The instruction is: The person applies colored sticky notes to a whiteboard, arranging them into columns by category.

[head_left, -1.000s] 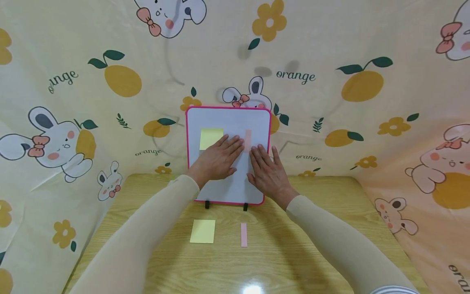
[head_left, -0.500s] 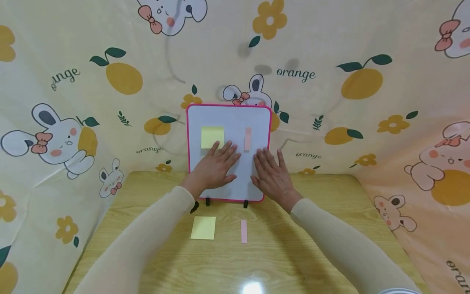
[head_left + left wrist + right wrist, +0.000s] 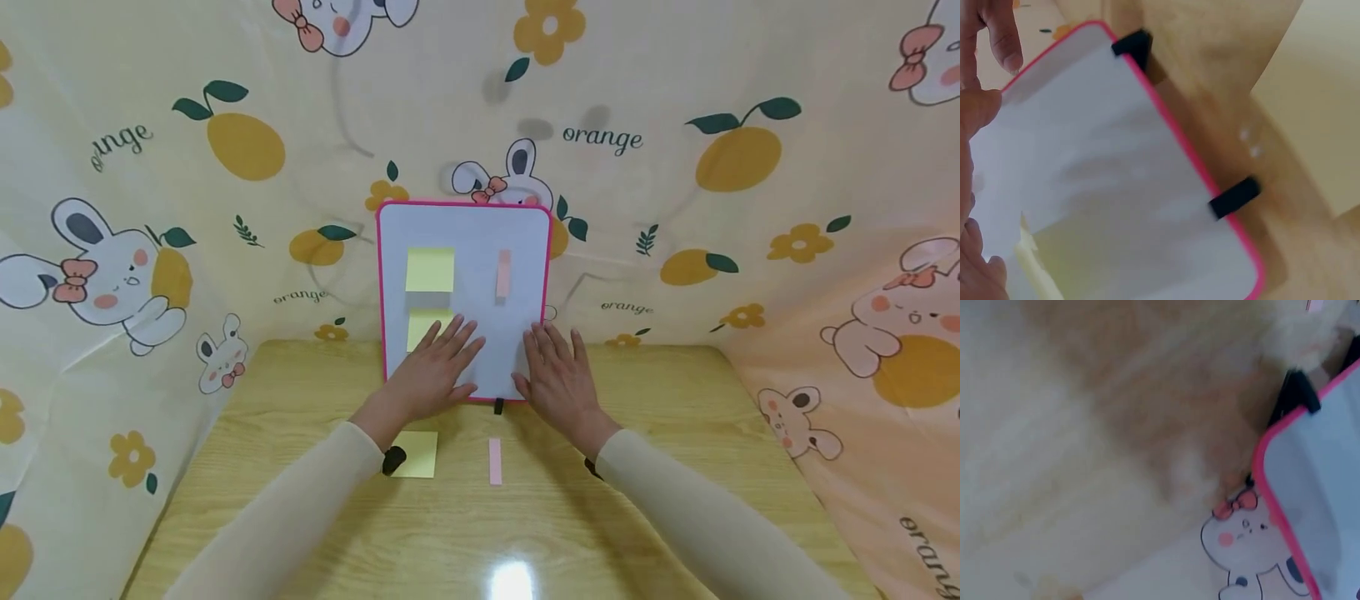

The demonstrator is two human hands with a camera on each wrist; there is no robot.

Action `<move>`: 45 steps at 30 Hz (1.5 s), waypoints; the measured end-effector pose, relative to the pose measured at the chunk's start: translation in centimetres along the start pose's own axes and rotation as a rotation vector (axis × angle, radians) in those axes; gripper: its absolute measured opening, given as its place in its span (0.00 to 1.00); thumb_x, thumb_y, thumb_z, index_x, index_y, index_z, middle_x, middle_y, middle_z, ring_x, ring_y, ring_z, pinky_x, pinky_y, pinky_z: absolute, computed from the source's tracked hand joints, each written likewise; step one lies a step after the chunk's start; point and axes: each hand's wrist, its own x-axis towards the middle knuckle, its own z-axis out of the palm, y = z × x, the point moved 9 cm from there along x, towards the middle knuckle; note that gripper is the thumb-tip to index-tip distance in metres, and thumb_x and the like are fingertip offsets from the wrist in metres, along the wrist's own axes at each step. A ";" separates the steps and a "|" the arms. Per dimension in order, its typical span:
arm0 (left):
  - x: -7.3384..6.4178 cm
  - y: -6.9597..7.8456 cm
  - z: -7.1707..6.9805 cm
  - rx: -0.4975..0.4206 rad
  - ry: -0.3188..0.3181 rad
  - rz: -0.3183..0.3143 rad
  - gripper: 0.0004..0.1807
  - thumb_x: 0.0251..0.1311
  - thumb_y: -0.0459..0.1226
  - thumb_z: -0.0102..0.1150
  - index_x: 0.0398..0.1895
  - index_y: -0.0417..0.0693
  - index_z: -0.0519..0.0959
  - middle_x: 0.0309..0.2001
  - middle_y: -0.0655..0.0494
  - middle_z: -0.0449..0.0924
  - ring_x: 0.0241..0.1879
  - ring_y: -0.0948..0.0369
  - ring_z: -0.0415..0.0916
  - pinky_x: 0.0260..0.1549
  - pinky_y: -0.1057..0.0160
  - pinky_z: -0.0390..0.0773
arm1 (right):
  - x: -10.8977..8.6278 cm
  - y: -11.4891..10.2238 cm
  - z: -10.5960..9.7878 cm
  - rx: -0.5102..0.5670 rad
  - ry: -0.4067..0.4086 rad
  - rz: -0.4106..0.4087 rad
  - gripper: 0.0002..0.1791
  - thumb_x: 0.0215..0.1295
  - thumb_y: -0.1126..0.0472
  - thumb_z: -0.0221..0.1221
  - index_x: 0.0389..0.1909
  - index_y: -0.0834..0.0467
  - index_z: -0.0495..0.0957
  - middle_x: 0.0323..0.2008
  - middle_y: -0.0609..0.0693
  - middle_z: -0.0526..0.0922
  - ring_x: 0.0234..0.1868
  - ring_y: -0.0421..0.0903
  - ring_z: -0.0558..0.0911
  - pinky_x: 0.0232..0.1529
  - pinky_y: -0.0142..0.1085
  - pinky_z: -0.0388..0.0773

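A white board (image 3: 468,229) with a pink rim stands upright on black supports (image 3: 498,407). Stuck on it are an upper yellow sticky note (image 3: 430,271), a lower yellow sticky note (image 3: 422,329) and a pale pink strip (image 3: 503,275). Fingers spread, my left hand (image 3: 427,371) lies over the board's lower left, covering part of the lower note. My right hand (image 3: 561,379) has its straight fingers at the board's right edge. Whether either palm presses the board cannot be told. In the left wrist view, the lower note (image 3: 1079,256) has a lifted, curled edge.
On the wooden table (image 3: 637,508) before the board lie another yellow sticky note (image 3: 420,457), partly hidden by my left wrist, and a pink strip (image 3: 495,461). A printed cloth (image 3: 637,67) with rabbits and oranges hangs behind and at both sides.
Both hands have slid down the board, the left also slightly leftward. The upper yellow note, pink strip and part of the lower yellow note have come into sight. The head view has tilted slightly.
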 end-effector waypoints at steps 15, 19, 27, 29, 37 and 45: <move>-5.4 3.2 4.2 -0.156 -0.028 -0.021 0.44 0.74 0.56 0.60 0.84 0.45 0.59 0.85 0.43 0.51 0.85 0.45 0.42 0.82 0.38 0.50 | -5.5 -3.0 1.0 0.217 -0.006 -0.007 0.38 0.74 0.41 0.62 0.73 0.62 0.72 0.74 0.61 0.73 0.74 0.63 0.71 0.75 0.69 0.63; -6.1 4.1 5.5 -0.185 -0.070 -0.036 0.46 0.73 0.58 0.59 0.84 0.46 0.58 0.85 0.43 0.49 0.85 0.44 0.43 0.81 0.36 0.51 | -6.5 -4.0 1.3 0.264 -0.021 -0.029 0.38 0.73 0.40 0.63 0.73 0.62 0.72 0.74 0.61 0.72 0.74 0.63 0.70 0.75 0.69 0.64; -7.4 5.5 7.8 -0.262 -0.161 -0.055 0.45 0.74 0.60 0.55 0.85 0.50 0.56 0.87 0.47 0.45 0.86 0.46 0.40 0.83 0.38 0.47 | -8.6 -6.0 1.7 0.326 -0.072 -0.096 0.38 0.72 0.41 0.63 0.72 0.62 0.72 0.73 0.62 0.73 0.74 0.63 0.71 0.74 0.67 0.66; -7.6 5.7 8.1 -0.277 -0.167 -0.049 0.45 0.74 0.60 0.56 0.84 0.49 0.58 0.86 0.47 0.47 0.86 0.46 0.41 0.83 0.38 0.47 | -9.1 -6.3 2.0 0.334 -0.106 -0.103 0.38 0.73 0.40 0.62 0.73 0.61 0.71 0.74 0.61 0.72 0.75 0.62 0.70 0.75 0.67 0.65; -7.8 6.4 9.4 -0.323 -0.233 -0.013 0.48 0.71 0.62 0.58 0.84 0.48 0.58 0.86 0.46 0.46 0.86 0.50 0.38 0.85 0.46 0.44 | -10.4 -7.3 2.7 0.362 -0.199 -0.150 0.37 0.75 0.37 0.58 0.74 0.59 0.72 0.76 0.58 0.71 0.78 0.60 0.67 0.77 0.65 0.63; -7.2 6.6 10.0 -0.324 -0.261 0.008 0.54 0.64 0.67 0.62 0.84 0.47 0.59 0.85 0.45 0.49 0.86 0.49 0.42 0.84 0.46 0.46 | -10.9 -8.2 2.9 0.368 -0.227 -0.215 0.38 0.76 0.36 0.57 0.75 0.59 0.71 0.76 0.58 0.70 0.79 0.60 0.65 0.78 0.64 0.63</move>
